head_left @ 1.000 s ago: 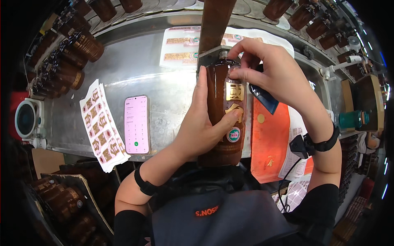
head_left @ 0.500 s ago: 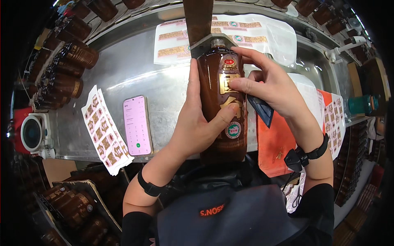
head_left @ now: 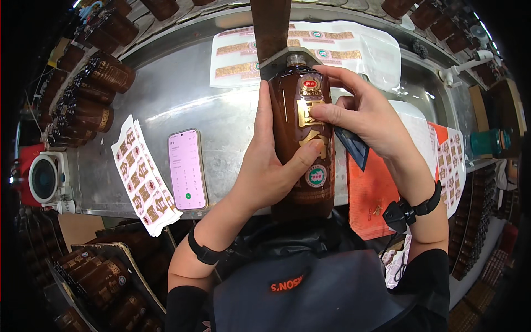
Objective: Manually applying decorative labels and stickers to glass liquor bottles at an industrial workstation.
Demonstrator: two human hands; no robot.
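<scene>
A brown glass bottle [head_left: 287, 105] lies with its neck pointing away from me, against an angled metal rest [head_left: 271, 65]. It bears a small red oval label [head_left: 311, 84], raised gold labels [head_left: 303, 114] and a round green-and-white label [head_left: 317, 176]. My left hand [head_left: 279, 166] is closed round the bottle's left side, its thumb across the lower gold label. My right hand [head_left: 359, 108] presses its thumb on the upper gold label, with its forefinger at the bottle's shoulder. A dark blue, flat triangular piece [head_left: 353, 148] sticks out from under its curled fingers, which hide the rest.
On the metal table [head_left: 149, 110] lie a lit phone [head_left: 188, 166], label sheets [head_left: 145, 182] and larger label sheets [head_left: 232, 55] at the back. An orange packet [head_left: 370, 199] lies at right. Brown bottles [head_left: 108, 72] line the left edge; a brown upright post [head_left: 269, 27] rises behind the rest.
Both hands keep the same hold on the bottle. The whole view has shifted very slightly; nothing else has visibly moved.
</scene>
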